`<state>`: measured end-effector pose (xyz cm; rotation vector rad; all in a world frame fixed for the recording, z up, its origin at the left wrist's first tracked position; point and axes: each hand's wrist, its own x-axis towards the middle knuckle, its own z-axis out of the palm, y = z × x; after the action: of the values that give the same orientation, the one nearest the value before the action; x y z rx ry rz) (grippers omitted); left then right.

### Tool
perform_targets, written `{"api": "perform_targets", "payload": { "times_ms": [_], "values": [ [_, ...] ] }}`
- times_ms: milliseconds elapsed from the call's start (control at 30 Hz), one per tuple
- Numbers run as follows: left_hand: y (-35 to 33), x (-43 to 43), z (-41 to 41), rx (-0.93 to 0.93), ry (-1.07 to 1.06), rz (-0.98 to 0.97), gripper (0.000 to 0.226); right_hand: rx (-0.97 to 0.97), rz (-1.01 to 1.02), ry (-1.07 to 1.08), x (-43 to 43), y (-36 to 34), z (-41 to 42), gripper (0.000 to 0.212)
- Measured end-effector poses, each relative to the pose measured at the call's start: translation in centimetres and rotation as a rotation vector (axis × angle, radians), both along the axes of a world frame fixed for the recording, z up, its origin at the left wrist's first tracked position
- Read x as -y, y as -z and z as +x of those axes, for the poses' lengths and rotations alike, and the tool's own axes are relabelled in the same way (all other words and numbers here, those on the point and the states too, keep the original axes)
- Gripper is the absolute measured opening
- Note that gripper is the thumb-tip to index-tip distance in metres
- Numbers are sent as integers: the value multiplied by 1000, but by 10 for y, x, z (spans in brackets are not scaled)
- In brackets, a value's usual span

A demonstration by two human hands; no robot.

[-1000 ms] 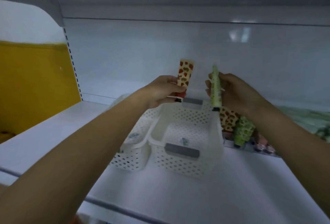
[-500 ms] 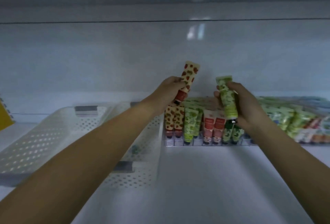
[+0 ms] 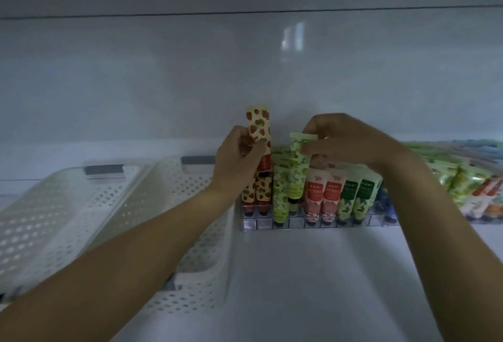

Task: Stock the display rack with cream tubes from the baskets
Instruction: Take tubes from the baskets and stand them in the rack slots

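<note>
Both tubes have come down toward the rack since half a second ago. Your left hand (image 3: 239, 159) has brought the cream-coloured strawberry-print tube (image 3: 258, 126) from a tilt to upright. Your right hand (image 3: 351, 143) has lowered the pale green leaf-print tube (image 3: 298, 159) cap-down into the rows at the centre of the frame.

Your left hand grips its tube round the lower half, fingers and thumb curled about it. The red cap points down just above the two standing strawberry tubes (image 3: 257, 192) at the left end of the clear plastic display rack (image 3: 268, 224). You hold it there, I judge, because that column carries the same print. The low grip also lets you steer the cap into a slot behind them.

Your right hand pinches the flat crimped top of the green tube between thumb and fingertips. A pinch at the very top keeps your fingers clear of the neighbours, which stand close on both sides: the matching green tube (image 3: 280, 197) to its left and the pink-and-red tubes (image 3: 324, 194) to its right. Its lower end sinks among the front tubes, and I cannot tell whether it is seated in a slot.

The nearer white perforated plastic basket (image 3: 201, 273) sits just beside the rack's left end, lower left of centre, partly under your left forearm. A second white basket (image 3: 40, 219) lies at the far left. Keeping them close, I judge, makes for short reaches. What they hold is not visible.
</note>
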<state>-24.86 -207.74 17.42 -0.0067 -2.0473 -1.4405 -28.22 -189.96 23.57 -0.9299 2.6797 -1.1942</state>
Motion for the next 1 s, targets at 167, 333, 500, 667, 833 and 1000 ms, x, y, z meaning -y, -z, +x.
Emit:
{"api": "perform_targets", "payload": {
  "times_ms": [167,333,500,667,833,1000],
  "values": [
    [6,4,-2,15,16,-22,16,-94,265,54,8,1,-10,16],
    [7,4,-3,9,59,-130,18,-152,406,90,18,13,-12,31],
    [7,4,-3,-9,57,-111,20,-152,399,96,19,19,-16,35],
    [7,4,-2,-10,60,-100,21,-132,454,65,23,26,-20,35],
    [8,4,-3,10,71,-74,19,-155,439,89,25,30,-25,31],
    [8,5,-5,26,103,-74,7,-341,-34,155,28,24,-17,30]
  ]
}}
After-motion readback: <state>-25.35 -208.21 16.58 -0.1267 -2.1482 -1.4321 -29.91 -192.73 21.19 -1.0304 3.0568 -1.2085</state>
